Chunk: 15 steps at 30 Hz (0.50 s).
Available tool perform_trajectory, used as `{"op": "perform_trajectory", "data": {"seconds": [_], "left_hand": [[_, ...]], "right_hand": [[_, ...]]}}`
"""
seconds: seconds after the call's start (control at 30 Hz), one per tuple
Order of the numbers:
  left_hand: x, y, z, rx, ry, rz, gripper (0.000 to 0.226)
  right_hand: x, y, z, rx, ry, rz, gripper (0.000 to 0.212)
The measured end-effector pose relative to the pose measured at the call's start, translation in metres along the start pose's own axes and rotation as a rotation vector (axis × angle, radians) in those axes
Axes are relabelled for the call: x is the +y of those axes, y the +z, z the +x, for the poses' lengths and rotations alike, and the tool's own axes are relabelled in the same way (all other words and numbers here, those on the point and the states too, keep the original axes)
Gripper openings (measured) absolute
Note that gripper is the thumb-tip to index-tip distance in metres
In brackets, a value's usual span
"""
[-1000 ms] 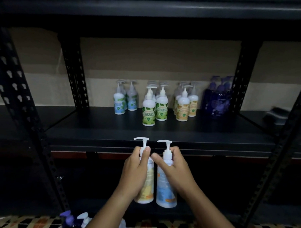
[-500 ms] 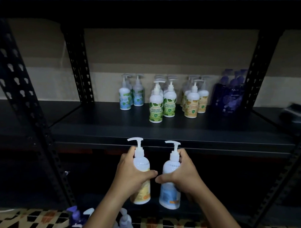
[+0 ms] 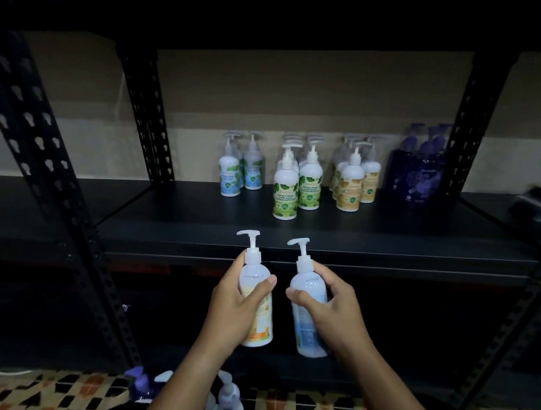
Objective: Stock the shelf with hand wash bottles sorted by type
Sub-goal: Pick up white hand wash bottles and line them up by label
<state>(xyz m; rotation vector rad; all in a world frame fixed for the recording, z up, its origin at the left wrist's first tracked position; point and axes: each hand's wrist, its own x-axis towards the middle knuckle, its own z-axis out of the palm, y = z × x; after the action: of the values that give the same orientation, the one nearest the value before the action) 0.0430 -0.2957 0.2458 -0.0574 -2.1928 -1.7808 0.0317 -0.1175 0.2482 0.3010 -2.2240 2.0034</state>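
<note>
Left hand grips an orange-label bottle. Right hand grips a blue-label bottle just beside it. Above both, the shelf.

Black shelf; grouped pump bottles upright.

We see a dim room, light low and uneven. A black metal rack with perforated uprights fills the view; its dark boards run left to right. Behind it we see a plain wall, tan above and paler cream lower down. At the bottom we see a patterned tile floor in cream, black and orange.
</note>
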Motion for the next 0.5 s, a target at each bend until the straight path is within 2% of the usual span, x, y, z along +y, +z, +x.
{"op": "perform_trajectory", "data": {"seconds": [0.17,0.3,0.37,0.5], "left_hand": [[0.003,0.004,-0.002,0.071,-0.009,-0.011,0.041],[-0.002,0.002,-0.001,0.111,-0.018,0.048,0.067],[-0.005,0.002,-0.001,0.132,-0.033,0.069,0.072],[-0.008,0.002,-0.001,0.170,-0.034,0.028,0.060]], "right_hand": [[0.000,0.006,-0.003,0.064,-0.043,-0.017,0.035],[0.004,0.008,-0.005,0.047,-0.018,-0.028,0.069],[0.006,0.008,-0.004,0.078,-0.010,-0.066,0.081],[0.007,0.005,-0.005,0.143,-0.026,-0.100,0.076]]}}
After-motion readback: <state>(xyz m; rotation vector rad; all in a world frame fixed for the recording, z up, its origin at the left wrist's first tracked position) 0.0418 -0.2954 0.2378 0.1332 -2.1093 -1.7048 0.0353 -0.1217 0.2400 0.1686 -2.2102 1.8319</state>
